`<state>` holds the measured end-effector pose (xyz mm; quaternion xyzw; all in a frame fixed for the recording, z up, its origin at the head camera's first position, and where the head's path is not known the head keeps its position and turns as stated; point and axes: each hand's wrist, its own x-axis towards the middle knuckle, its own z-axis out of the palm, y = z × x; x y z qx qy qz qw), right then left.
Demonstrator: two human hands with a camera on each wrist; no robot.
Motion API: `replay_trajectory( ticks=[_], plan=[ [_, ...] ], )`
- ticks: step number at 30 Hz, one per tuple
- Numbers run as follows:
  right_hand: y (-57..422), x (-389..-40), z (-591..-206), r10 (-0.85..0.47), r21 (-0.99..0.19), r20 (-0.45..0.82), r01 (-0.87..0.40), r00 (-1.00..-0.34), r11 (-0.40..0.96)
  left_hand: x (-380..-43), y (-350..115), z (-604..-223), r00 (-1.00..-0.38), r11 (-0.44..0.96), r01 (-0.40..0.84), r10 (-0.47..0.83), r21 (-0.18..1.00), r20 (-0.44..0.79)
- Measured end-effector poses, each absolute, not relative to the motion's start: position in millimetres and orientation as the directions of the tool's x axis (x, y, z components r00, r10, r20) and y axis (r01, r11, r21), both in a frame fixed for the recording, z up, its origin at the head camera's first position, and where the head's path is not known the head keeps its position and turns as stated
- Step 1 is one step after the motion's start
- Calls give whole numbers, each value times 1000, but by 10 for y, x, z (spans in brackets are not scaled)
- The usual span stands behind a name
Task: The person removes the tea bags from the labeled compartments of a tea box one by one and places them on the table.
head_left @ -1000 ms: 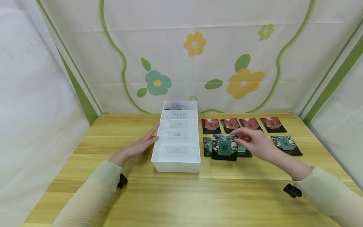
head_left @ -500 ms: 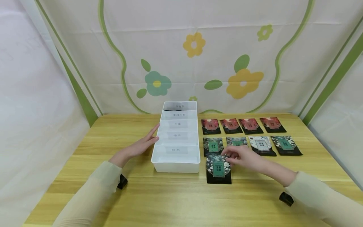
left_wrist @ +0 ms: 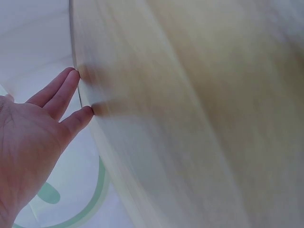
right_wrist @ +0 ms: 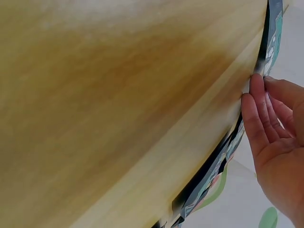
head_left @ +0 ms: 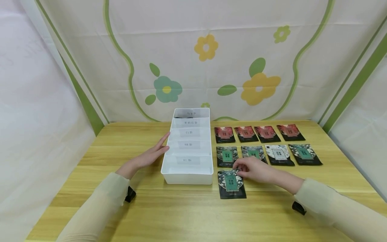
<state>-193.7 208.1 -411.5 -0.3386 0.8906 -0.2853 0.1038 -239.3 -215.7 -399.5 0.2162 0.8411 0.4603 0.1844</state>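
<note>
In the head view, my left hand [head_left: 148,155] lies with straight fingers against the left side of a white divided box [head_left: 187,178]. The left wrist view shows the fingertips of that hand [left_wrist: 38,128] low at the wooden surface. My right hand [head_left: 257,171] pinches the upper right corner of a black tea sachet [head_left: 231,183] with a green label and white flowers. That sachet lies on the table to the right of the box's front end. Seen from the right wrist, thumb and fingers of my right hand [right_wrist: 280,128] meet at the edge of the sachet [right_wrist: 273,42].
Behind the right hand lie two rows of sachets: several red ones [head_left: 267,134] at the back, then green-labelled ones [head_left: 305,154] and a white one [head_left: 278,154]. The box has labelled compartments, with something dark in the rearmost. A floral curtain [head_left: 181,43] stands behind the wooden table [head_left: 169,215].
My right hand has brought the green-labelled sachet from over the front row toward me and down onto the table, slightly left. My left hand has stayed at the box.
</note>
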Motion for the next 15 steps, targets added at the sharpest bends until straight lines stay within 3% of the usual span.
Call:
replay_trajectory(
  ticks=[15],
  plan=[
    [2087,-1922,-4106,-667,-520,30,-581,-744,626,-2400,-2157,-3999,-840,488,185,529,853,-120]
  ],
)
